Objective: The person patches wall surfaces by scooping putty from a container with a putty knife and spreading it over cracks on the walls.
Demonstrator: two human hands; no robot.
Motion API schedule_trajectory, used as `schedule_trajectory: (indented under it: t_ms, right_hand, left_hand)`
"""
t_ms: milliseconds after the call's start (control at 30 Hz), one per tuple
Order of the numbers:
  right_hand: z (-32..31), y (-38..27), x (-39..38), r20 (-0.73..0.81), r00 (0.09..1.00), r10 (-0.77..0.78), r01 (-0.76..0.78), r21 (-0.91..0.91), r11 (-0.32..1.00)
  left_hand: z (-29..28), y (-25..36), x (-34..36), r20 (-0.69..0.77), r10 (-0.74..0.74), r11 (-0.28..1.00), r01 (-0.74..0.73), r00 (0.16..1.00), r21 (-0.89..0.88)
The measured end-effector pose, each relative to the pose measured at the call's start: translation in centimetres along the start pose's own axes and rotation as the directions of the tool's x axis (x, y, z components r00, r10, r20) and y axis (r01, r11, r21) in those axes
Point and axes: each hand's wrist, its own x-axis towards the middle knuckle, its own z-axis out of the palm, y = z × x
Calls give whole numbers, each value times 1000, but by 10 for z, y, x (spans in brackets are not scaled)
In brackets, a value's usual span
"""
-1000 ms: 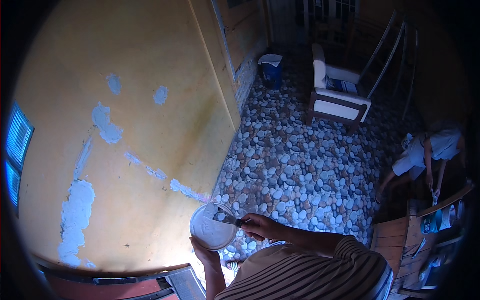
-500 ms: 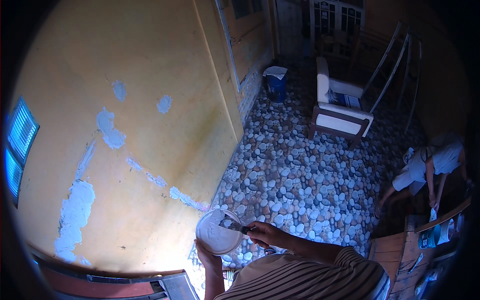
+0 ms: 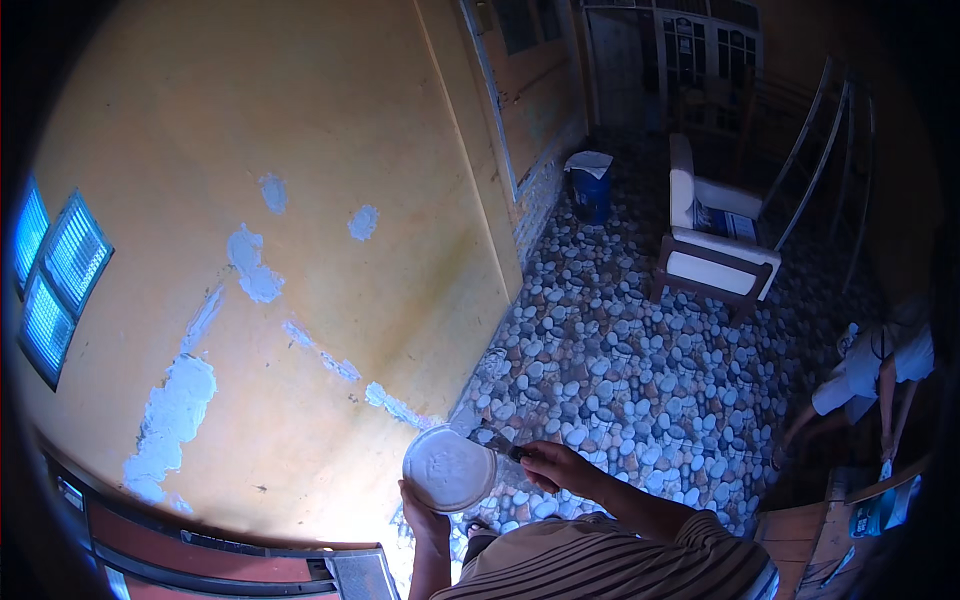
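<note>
My left hand [image 3: 422,510] holds a round shallow lid [image 3: 446,468] filled with pale paste from beneath its lower left edge. My right hand [image 3: 557,469] is closed on the dark handle of a putty knife [image 3: 488,438], whose paste-smeared blade is at the lid's upper right rim. Just beyond them stands a yellow wall [image 3: 330,130] with irregular pale filler patches [image 3: 175,420] and a thin diagonal line of filler reaching down toward the floor.
Pebble-patterned floor [image 3: 590,380] extends right. A blue bucket [image 3: 590,200], white-cushioned armchair [image 3: 710,262] and curved metal rails [image 3: 825,160] stand behind. Another person [image 3: 880,370] bends at right, near wooden furniture [image 3: 800,540]. A louvred window [image 3: 70,260] is left; dark-framed red furniture [image 3: 200,560] lies lower left.
The view has shifted, so the room appears lower and farther right, with more window showing. The knife blade has moved from within the lid up to its upper right rim.
</note>
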Motion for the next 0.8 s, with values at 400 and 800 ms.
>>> schedule_trajectory:
  t_ms: [400,800]
  right_hand:
    - [-27,-4,-7,-129,992,6,2,57,998]
    - [-107,-64,21,-320,947,37,-26,36,999]
  left_hand:
    - [33,-33,42,28,-77,997,77,997,6]
    - [133,-94,138,58,-196,981,195,979,11]
